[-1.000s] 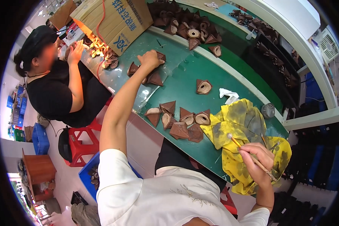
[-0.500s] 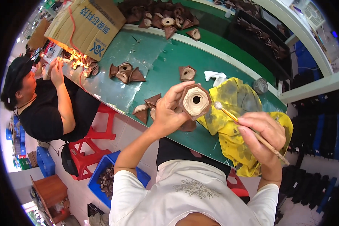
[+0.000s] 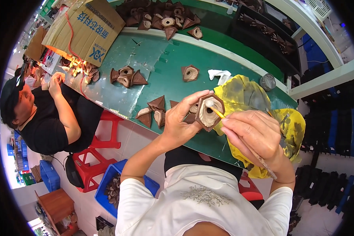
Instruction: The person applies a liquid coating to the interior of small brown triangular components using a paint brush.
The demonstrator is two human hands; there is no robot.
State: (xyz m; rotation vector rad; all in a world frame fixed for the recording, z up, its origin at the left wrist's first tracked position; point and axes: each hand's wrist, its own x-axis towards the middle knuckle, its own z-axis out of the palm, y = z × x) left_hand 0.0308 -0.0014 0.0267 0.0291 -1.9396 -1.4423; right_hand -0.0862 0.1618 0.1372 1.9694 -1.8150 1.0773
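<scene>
My left hand (image 3: 180, 125) grips a brown six-sided piece (image 3: 205, 119), its cream, ridged face with a dark central hole turned up toward me. A thin paintbrush (image 3: 217, 113) with a yellow ferrule and a worn wooden handle is pinched in my right hand (image 3: 257, 133). Its pale bristles are over the piece's face, beside the hole; whether they touch is hard to tell. Beyond the held piece, a similar brown piece (image 3: 190, 73) lies on the green table (image 3: 169, 74). Several more brown pieces (image 3: 156, 103) lie left of my left hand, some partly hidden behind it.
A stained yellow cloth (image 3: 242, 94), a white crumpled wipe (image 3: 220, 75) and a round container (image 3: 268, 82) are on the right. More brown pieces (image 3: 126, 71) rest farther left. A co-worker (image 3: 47, 114) sits at left by a cardboard box (image 3: 86, 33). A blue bin (image 3: 106, 183) stands below.
My right hand has moved left, bringing the brush from beside the piece to over its cream face. The piece has shifted slightly right in view and turned a little.
</scene>
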